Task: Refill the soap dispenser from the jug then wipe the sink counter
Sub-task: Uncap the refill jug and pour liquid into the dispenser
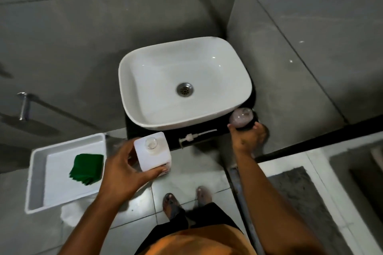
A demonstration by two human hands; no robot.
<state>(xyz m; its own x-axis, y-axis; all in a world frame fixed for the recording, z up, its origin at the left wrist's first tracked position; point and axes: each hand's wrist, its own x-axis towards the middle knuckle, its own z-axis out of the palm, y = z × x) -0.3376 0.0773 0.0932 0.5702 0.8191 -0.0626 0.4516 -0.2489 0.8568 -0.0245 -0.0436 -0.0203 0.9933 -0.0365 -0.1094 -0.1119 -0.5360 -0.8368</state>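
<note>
1. Our left hand point(122, 170) wraps its fingers point(153, 173) around the white jug point(152, 151), at 7 o'clock from the sink point(184, 83).
2. Our right hand point(246, 136) pinches the soap dispenser bottle point(241, 118) on the black tabletop point(207, 138), 4 o'clock.
3. The pump head point(196, 135) lies on the tabletop, 6 o'clock; the green cloth point(87, 168) sits in the white tray point(37, 172).

left hand point(122, 168) gripping, right hand point(246, 136) seemingly clasped

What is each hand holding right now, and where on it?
Left hand grips the white jug by its sides. Right hand grips the soap dispenser bottle around its lower body.
</note>
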